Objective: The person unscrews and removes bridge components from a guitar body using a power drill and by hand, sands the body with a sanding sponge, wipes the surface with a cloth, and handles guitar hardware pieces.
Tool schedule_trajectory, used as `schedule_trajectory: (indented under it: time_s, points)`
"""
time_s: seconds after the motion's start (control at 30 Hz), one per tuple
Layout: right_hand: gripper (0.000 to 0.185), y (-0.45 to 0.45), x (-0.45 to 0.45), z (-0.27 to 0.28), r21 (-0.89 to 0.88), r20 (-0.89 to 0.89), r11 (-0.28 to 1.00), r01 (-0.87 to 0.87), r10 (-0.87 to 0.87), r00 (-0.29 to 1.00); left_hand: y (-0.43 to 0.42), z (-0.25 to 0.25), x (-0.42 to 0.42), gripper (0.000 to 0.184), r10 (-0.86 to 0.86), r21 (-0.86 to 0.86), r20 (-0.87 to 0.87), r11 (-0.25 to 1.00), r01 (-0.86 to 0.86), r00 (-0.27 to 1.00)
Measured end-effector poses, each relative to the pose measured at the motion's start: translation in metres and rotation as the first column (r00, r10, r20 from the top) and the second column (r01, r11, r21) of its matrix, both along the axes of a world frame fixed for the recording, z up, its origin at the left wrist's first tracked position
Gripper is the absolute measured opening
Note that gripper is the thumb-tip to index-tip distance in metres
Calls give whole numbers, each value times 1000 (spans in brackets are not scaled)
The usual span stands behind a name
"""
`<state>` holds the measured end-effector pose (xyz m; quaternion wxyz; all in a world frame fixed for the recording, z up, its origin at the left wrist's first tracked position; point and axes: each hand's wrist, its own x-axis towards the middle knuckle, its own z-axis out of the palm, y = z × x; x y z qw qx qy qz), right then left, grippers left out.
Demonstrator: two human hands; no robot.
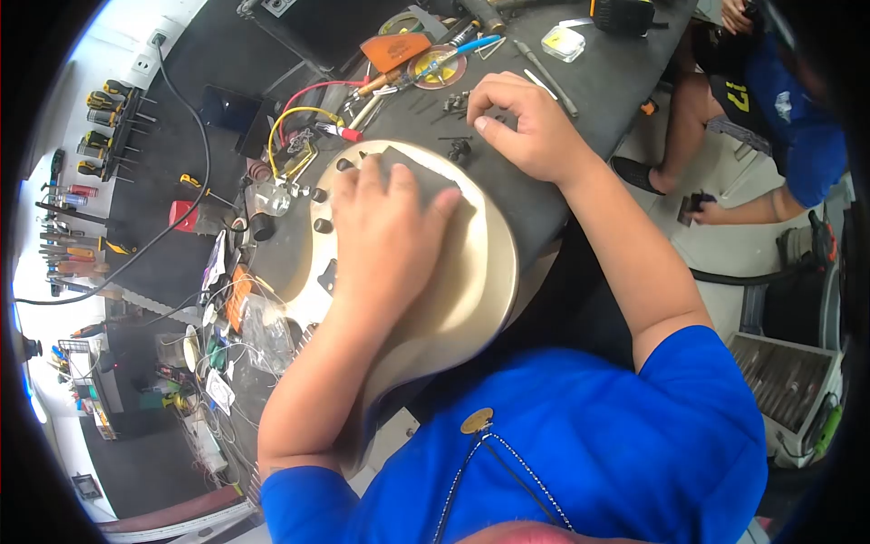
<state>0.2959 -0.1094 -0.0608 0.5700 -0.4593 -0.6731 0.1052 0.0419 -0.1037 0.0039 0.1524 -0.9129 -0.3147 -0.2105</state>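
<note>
A pale gold guitar body (485, 281) lies tilted across the bench edge and close to my torso. My left hand (385, 218) rests palm down on it, fingers spread, partly over a dark flat piece (412, 172) whose lower part the hand hides. Dark knobs (322, 226) line the body's left side. My right hand (521, 122) is above the bench past the body's upper edge, its fingers loosely curled with the thumb close to them, and no object shows in it. Small dark metal parts (459, 150) lie near it.
Pens and tools, with an orange piece (395, 52), lie at the bench top (598, 77). Cables, bags and bottles clutter its left side. Screwdrivers (104, 118) hang on the left wall. Another person in blue (797, 118) sits at the right, near a hose (752, 277).
</note>
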Motion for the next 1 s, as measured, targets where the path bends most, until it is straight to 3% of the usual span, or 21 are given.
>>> schedule_trajectory:
  time_s: [0.07, 0.23, 0.27, 0.37, 0.5, 0.73, 0.87, 0.93, 1.0]
  points:
    - [10, -2, -1, 2, 8, -17, 1000, 12, -12, 1000, 17, 9, -1, 55, 74, -151, 4, 986, -73, 997]
    - [11, 1, 3, 2, 0, -8, 1000, 16, -16, 1000, 7, 7, -3, 52, 0, -56, 3, 998, 1, 1000]
    - [11, 0, 1, 1, -14, -13, 1000, 10, -10, 1000, 23, 16, -4, 55, 137, -125, -73, 981, -145, 988]
    - [11, 2, 6, 2, -15, -12, 1000, 9, -9, 1000, 37, 37, -12, 55, 78, -16, 123, 997, -76, 989]
    - [11, 1, 4, 0, -31, -49, 999, -9, 7, 999, 38, 42, -17, 59, 161, -178, 218, 976, -123, 963]
    - [11, -1, 6, 2, -44, -45, 999, -9, 7, 999, 5, 14, -5, 61, 43, -131, 73, 991, -33, 996]
    - [11, -5, 2, 0, -51, -35, 999, 8, -10, 999, 20, 12, -8, 55, 121, -157, 64, 982, -109, 991]
    - [11, 0, 3, 2, -40, -22, 999, 12, -13, 1000, 0, 7, -6, 53, 16, -103, 52, 995, -10, 999]
    - [11, -1, 2, 0, -28, -12, 1000, 6, -7, 1000, 15, 10, -10, 54, 80, -175, 33, 982, -73, 996]
